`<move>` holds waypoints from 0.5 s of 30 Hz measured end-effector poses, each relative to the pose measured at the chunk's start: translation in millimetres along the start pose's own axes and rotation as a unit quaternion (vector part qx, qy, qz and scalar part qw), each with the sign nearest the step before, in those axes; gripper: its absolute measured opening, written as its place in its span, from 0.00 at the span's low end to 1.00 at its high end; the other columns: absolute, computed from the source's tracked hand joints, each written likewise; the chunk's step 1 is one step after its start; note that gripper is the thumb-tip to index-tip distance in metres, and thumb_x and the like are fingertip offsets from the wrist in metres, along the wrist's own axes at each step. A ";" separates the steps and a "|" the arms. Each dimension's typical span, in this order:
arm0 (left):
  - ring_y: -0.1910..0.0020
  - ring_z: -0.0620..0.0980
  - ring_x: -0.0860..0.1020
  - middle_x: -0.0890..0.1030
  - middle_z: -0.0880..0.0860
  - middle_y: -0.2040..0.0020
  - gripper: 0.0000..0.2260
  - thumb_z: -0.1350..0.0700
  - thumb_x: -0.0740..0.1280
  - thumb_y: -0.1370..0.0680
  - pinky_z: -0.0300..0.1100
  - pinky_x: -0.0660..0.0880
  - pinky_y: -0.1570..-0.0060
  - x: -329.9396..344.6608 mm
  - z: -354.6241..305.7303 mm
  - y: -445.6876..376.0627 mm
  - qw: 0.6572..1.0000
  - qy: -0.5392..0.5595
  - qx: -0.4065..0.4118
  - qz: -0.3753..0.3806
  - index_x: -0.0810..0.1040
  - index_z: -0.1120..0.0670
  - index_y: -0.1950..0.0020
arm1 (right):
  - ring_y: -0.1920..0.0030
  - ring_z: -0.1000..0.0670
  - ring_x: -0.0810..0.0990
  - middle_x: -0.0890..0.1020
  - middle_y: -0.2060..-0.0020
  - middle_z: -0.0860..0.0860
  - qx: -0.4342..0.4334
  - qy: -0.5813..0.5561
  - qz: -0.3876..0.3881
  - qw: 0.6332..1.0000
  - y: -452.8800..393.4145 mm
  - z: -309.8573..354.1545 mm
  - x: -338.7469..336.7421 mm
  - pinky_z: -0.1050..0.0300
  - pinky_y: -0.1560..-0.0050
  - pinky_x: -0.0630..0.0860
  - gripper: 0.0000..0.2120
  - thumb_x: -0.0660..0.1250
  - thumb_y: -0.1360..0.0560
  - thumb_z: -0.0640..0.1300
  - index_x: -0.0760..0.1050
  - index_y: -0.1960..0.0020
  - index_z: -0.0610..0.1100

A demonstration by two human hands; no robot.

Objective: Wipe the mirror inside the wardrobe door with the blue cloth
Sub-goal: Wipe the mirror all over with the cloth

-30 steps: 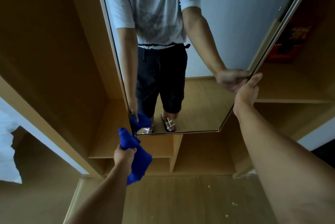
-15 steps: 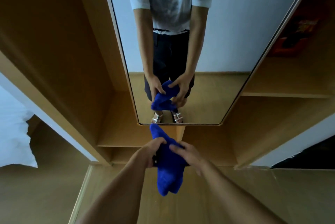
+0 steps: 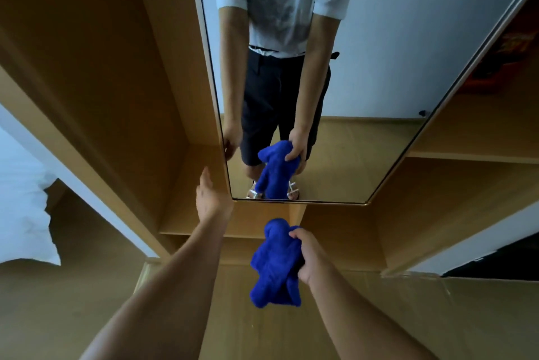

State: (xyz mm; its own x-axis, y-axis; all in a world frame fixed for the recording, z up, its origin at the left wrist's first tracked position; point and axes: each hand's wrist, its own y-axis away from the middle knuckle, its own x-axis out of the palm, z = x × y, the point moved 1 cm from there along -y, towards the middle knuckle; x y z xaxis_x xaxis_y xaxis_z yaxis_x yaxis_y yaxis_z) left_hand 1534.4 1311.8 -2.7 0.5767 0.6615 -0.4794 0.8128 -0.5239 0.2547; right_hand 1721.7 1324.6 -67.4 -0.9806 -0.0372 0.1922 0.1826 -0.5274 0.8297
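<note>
The tall mirror point(image 3: 364, 82) on the inside of the wardrobe door fills the upper middle and reflects a person holding the cloth. My right hand point(image 3: 309, 257) grips the bunched blue cloth point(image 3: 274, 269), which hangs below the mirror's bottom edge, apart from the glass. My left hand point(image 3: 211, 199) reaches up with its fingers straight, at the mirror's lower left corner beside the door's edge; whether it touches the edge is unclear.
Wooden wardrobe shelves point(image 3: 472, 155) stand right of the mirror, a wooden panel point(image 3: 102, 68) to its left. A white pillow point(image 3: 23, 214) lies at the far left. Below is the wooden floor point(image 3: 262, 330).
The cloth has passed from both hands into my right hand alone. My left hand has let go and moved up-left to the mirror's lower left corner.
</note>
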 end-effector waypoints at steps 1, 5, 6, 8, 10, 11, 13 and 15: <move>0.32 0.55 0.68 0.67 0.53 0.28 0.34 0.72 0.55 0.26 0.45 0.69 0.41 0.3 -9.6 -6.5 0.999 0.001 0.032 0.003 0.58 0.46 0.25 | 0.53 0.41 0.79 0.81 0.54 0.42 -0.003 -0.026 0.009 1.000 -1.8 0.8 2.7 0.49 0.51 0.75 0.06 0.66 0.31 0.43 0.75 0.55 0.42; 0.48 0.49 0.76 0.76 0.54 0.37 0.29 0.73 0.53 0.26 0.38 0.72 0.55 7.5 -35.0 -23.7 0.997 0.021 0.071 0.031 0.68 0.51 0.29 | 0.47 0.38 0.79 0.81 0.49 0.38 -0.016 -0.112 0.055 0.992 -15.1 7.8 19.6 0.42 0.44 0.75 0.13 0.63 0.32 0.37 0.74 0.47 0.40; 0.52 0.47 0.75 0.77 0.53 0.39 0.28 0.73 0.53 0.27 0.36 0.72 0.58 9.5 -34.3 -27.6 0.997 0.028 0.065 0.039 0.69 0.52 0.30 | 0.47 0.37 0.79 0.81 0.49 0.38 -0.020 -0.134 0.064 0.989 -19.8 8.1 25.2 0.41 0.43 0.75 0.14 0.61 0.32 0.36 0.74 0.47 0.39; 0.51 0.48 0.75 0.78 0.54 0.42 0.27 0.73 0.54 0.26 0.36 0.71 0.56 12.3 -29.1 -33.9 0.997 0.033 0.055 0.044 0.70 0.54 0.31 | 0.49 0.37 0.79 0.81 0.50 0.38 -0.021 -0.177 0.079 0.981 -27.4 5.2 37.1 0.40 0.46 0.75 0.14 0.58 0.31 0.33 0.73 0.46 0.38; 0.55 0.48 0.75 0.78 0.54 0.46 0.24 0.72 0.54 0.26 0.39 0.71 0.58 13.6 -24.9 -38.6 0.997 0.026 0.056 0.042 0.72 0.55 0.34 | 0.47 0.36 0.78 0.79 0.48 0.37 -0.017 -0.213 0.087 0.973 -34.7 -1.4 48.8 0.41 0.51 0.76 0.17 0.56 0.30 0.32 0.72 0.44 0.39; 0.56 0.49 0.74 0.78 0.54 0.47 0.23 0.71 0.54 0.26 0.41 0.71 0.59 14.2 -23.9 -40.9 0.997 0.020 0.058 0.042 0.73 0.55 0.36 | 0.45 0.36 0.77 0.78 0.46 0.37 -0.015 -0.227 0.088 0.970 -38.5 -5.3 55.4 0.40 0.50 0.76 0.18 0.55 0.30 0.32 0.72 0.43 0.39; 0.55 0.51 0.74 0.78 0.53 0.50 0.21 0.70 0.55 0.26 0.44 0.71 0.58 15.4 -23.7 -42.5 0.997 0.008 0.063 0.037 0.73 0.56 0.37 | 0.42 0.35 0.75 0.77 0.44 0.37 -0.001 -0.243 0.084 0.966 -43.9 -12.3 70.4 0.38 0.43 0.73 0.17 0.55 0.30 0.32 0.72 0.43 0.38; 0.53 0.52 0.74 0.76 0.52 0.52 0.21 0.69 0.55 0.26 0.46 0.73 0.56 16.7 -23.6 -40.2 0.998 -0.003 0.065 0.026 0.72 0.56 0.36 | 0.44 0.36 0.76 0.77 0.46 0.37 0.015 -0.243 0.074 0.967 -45.7 -14.5 87.0 0.39 0.39 0.70 0.14 0.55 0.31 0.33 0.73 0.48 0.37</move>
State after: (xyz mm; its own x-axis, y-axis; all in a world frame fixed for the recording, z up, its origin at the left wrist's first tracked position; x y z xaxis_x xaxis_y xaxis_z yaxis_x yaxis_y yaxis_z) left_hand 1513.3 1356.6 -1.2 0.6170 0.6283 -0.4738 0.7637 -0.6234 0.1679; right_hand 1627.0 1333.1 -96.1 -0.7962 0.2975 0.5268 0.3271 -0.5208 0.7885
